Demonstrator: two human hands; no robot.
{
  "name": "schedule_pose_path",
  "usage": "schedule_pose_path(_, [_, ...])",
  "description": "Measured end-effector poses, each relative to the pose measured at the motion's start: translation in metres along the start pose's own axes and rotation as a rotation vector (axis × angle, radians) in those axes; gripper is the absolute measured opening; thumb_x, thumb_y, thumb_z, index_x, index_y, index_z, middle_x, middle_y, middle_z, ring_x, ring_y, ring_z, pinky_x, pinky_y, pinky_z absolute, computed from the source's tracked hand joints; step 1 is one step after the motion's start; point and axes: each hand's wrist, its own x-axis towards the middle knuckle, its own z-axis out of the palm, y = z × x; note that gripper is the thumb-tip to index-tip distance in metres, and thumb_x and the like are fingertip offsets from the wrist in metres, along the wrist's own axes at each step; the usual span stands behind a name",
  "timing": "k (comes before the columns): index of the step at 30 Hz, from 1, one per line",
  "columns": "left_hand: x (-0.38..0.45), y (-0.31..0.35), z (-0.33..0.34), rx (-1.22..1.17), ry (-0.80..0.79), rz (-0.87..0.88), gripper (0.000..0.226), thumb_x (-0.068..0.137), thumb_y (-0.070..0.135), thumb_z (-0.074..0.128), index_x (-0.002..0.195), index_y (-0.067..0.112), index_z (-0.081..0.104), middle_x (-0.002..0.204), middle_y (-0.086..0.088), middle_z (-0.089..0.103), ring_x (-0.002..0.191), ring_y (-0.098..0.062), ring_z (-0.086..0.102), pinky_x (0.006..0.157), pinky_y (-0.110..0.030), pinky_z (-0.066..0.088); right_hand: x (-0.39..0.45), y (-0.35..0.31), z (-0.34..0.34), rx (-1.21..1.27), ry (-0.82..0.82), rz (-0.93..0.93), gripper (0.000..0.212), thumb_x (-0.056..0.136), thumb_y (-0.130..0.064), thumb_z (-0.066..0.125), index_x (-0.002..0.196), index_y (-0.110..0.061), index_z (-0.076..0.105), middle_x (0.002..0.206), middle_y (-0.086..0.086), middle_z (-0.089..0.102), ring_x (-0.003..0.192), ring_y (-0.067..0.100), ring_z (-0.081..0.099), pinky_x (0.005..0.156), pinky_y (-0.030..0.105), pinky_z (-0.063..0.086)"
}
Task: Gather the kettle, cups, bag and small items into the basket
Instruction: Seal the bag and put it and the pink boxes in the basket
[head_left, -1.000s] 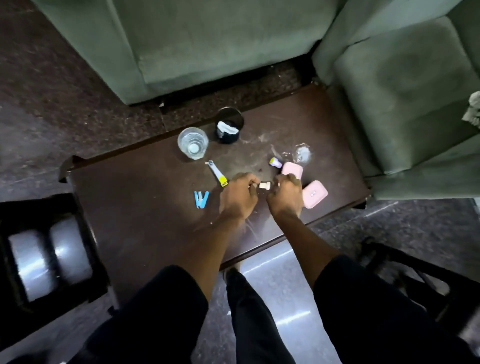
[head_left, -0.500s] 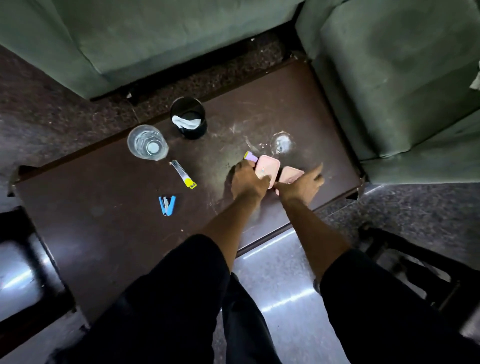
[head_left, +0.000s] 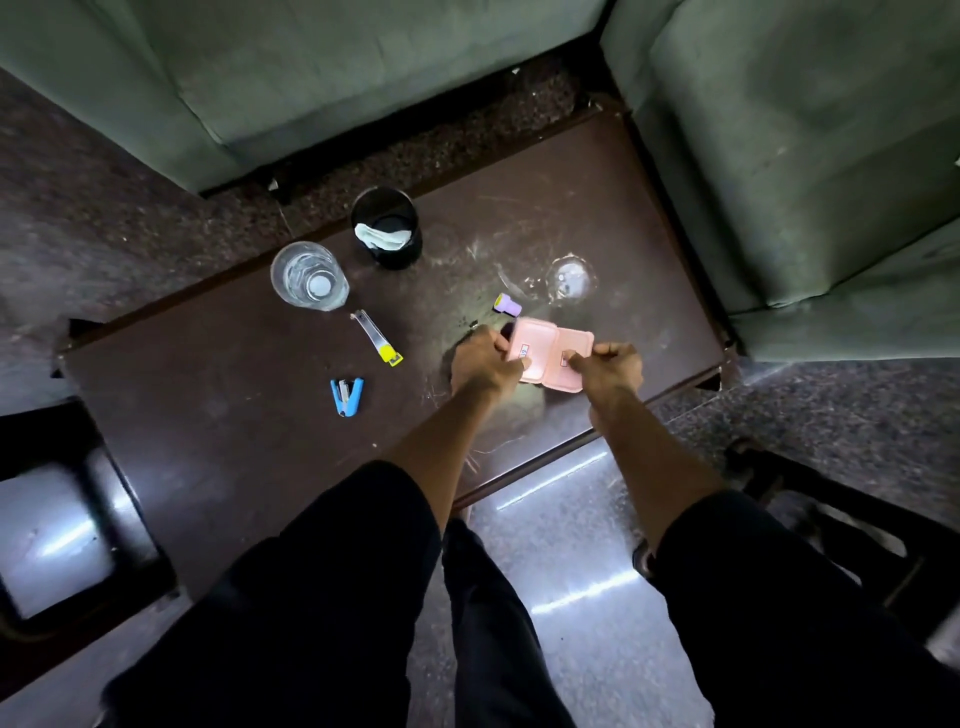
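Both hands work over the dark table (head_left: 208, 415) near its right end: the left hand (head_left: 480, 364) pinches 1 pink case (head_left: 535, 348), the right hand (head_left: 610, 366) pinches the other pink case (head_left: 574, 364), the 2 cases touching side by side, seemingly just above the tabletop. A purple item (head_left: 507, 304) lies just beyond them. Farther left sit a clear glass (head_left: 309, 276), black cup (head_left: 387, 228), yellow-tipped clipper (head_left: 377, 338) and blue stapler (head_left: 346, 396).

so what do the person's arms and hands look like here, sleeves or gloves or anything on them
Both forearms are bare from the elbow down, with no sleeves reaching them. The left hand and the right hand wear no gloves, and no rings, watch or bands show on the fingers or wrists. The dark shapes under the arms look like the person's black clothing.
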Motion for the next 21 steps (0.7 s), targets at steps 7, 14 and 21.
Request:
schedule_pose_path(7, [-0.038, -0.020, -0.047, -0.120, -0.034, -0.032, 0.040, 0.084, 0.032, 0.082, 0.114, 0.012, 0.065, 0.108, -0.004, 0.076, 0.100, -0.020, 0.072, 0.083, -0.025, 0.051, -0.049, -0.024, 0.003, 0.138, -0.139, -0.008, 0.041, 0.081, 0.010, 0.075, 0.119, 0.000, 0.061, 0.095, 0.008, 0.066, 0.076, 0.016, 0.063, 0.053, 0.019, 0.051])
schedule_pose_path(14, [-0.088, -0.036, -0.127, -0.120, -0.091, -0.048, 0.030, 0.094, 0.032, 0.071, 0.114, 0.010, 0.077, 0.117, -0.012, 0.077, 0.111, -0.029, 0.072, 0.094, -0.038, 0.057, -0.129, -0.052, 0.016, 0.024, -0.276, -0.045, 0.036, 0.085, 0.006, 0.073, 0.119, -0.001, 0.066, 0.099, 0.010, 0.069, 0.084, 0.020, 0.063, 0.054, 0.017, 0.051])
schedule_pose_path(21, [-0.140, -0.101, -0.235, -0.513, 0.043, -0.201, 0.026, 0.093, 0.036, 0.073, 0.101, 0.011, 0.073, 0.100, -0.007, 0.078, 0.088, -0.026, 0.071, 0.075, -0.035, 0.055, -0.247, -0.080, 0.067, -0.135, -0.477, -0.212, 0.026, 0.092, -0.007, 0.068, 0.118, -0.008, 0.068, 0.115, 0.015, 0.074, 0.099, 0.029, 0.072, 0.085, 0.046, 0.061])
